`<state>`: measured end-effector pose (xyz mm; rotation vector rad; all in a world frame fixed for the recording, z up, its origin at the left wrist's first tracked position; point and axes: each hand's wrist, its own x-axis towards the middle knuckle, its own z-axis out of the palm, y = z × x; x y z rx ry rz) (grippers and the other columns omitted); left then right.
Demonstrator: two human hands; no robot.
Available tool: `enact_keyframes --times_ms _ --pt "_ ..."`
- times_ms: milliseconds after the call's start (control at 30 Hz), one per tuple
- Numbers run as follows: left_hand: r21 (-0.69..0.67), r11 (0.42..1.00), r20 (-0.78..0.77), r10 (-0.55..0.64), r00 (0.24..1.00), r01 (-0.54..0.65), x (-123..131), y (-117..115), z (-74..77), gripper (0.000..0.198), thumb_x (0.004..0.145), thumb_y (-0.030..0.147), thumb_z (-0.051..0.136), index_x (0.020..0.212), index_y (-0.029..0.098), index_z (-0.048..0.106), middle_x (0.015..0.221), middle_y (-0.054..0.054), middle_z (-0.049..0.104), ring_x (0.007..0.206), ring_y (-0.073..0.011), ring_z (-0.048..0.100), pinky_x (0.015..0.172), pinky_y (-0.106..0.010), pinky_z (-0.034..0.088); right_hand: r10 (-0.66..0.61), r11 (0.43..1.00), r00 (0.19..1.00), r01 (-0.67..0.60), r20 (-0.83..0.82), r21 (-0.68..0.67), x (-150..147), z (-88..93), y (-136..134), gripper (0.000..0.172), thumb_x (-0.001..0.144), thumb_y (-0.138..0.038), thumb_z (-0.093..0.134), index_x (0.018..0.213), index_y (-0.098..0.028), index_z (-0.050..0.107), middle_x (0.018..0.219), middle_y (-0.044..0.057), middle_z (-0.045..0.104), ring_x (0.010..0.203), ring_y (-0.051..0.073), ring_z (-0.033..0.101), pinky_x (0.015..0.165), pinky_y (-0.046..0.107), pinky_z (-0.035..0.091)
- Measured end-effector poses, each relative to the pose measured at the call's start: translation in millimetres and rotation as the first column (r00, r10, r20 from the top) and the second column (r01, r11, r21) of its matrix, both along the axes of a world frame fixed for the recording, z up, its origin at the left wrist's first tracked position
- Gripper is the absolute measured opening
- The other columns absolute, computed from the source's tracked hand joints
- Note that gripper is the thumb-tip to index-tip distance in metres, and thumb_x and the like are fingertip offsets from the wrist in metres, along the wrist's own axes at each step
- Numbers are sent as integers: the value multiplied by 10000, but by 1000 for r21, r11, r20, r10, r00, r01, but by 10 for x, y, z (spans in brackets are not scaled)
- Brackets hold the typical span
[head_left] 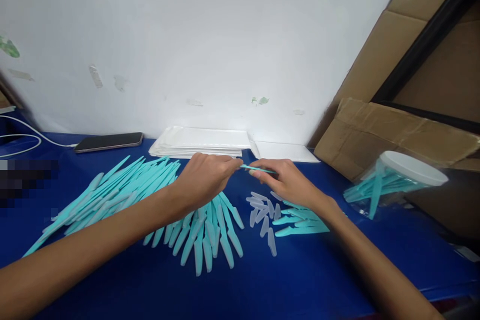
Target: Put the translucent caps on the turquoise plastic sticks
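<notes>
Left hand (pixel 210 175) and right hand (pixel 291 180) pinch one teal stick (pixel 258 168) above the bench (pixel 150 290); I see a large teal pile (pixel 123 192) leftward, a smaller pile (pixel 302 223) beside loose translucent pieces (pixel 264 226); which is finished, I can't tell.

The left hand (pixel 206 178) and right hand (pixel 288 178) pinch 1 thin turquoise stick (pixel 262 168) between them, above a blue table (pixel 150 290). Capped turquoise sticks (pixel 202 242) fan out beneath the left forearm; loose translucent caps (pixel 271 243) lie beside more turquoise sticks (pixel 302 223) near the right forearm. Behind lie a phone (pixel 108 142) and white packets (pixel 202 137)
</notes>
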<state>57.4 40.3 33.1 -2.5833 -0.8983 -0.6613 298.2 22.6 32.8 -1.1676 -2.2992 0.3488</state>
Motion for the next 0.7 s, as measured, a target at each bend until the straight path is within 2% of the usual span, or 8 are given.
enact_keyframes --times_ms 67,167,367,433,500,567,600,700 --pt "-51 998 50 33 998 -31 7 3 46 237 1003 247 486 1064 191 708 834 -52 765 694 -188 697 524 -264 365 -27 998 1000 26 12 64 62 16 29 319 1029 -445 492 1042 -237 733 920 15 753 769 169 661 684 279 436" --pt "-134 991 53 38 998 -31 36 -32 63 249 1009 273 483 1052 173 708 794 -56 744 680 -181 674 540 -267 367 -27 994 999 24 22 108 81 16 36 350 1046 -428 469 949 -225 737 767 -4 724 693 156 651 663 268 422" --pt "-184 978 -175 66 982 -98 138 -234 56 209 971 177 445 1000 161 651 693 -32 654 498 -153 518 445 -289 213 28 989 995 -41 97 144 -14 9 -13 299 1030 -425 506 994 -254 749 946 28 757 887 204 675 760 302 454" --pt "-160 970 -217 143 966 -180 153 -303 107 286 910 100 442 1129 154 617 596 -2 579 430 -143 433 419 -291 156 2 993 997 -12 79 121 56 32 27 301 1024 -442 508 1041 -266 751 1020 36 757 940 216 671 808 326 470" --pt "-125 956 -253 228 940 -265 150 -373 177 532 832 30 427 1351 124 500 502 39 476 371 -133 335 401 -287 116 -60 994 998 57 28 91 216 55 101 340 1025 -462 483 1116 -250 732 1120 59 743 1010 235 657 879 361 473" --pt "-95 938 -293 293 910 -333 139 -446 235 729 761 -2 430 1479 104 366 451 68 394 338 -128 257 390 -276 99 -119 993 993 120 15 -14 436 65 180 401 1014 -504 474 1122 -210 724 1137 85 733 1018 246 644 913 385 467" --pt "-93 931 -316 309 897 -353 133 -481 251 735 740 -2 440 1465 107 397 441 71 376 332 -124 235 385 -269 103 -132 982 990 137 48 -126 550 64 212 428 985 -546 505 1076 -194 732 1070 87 741 961 240 645 877 376 477" --pt "-112 924 -374 301 877 -365 124 -566 235 403 700 21 492 1030 147 687 443 42 381 333 -110 204 371 -266 134 -83 848 980 165 181 -504 821 51 255 504 814 -636 689 1006 -173 740 845 54 720 749 190 615 676 303 478"
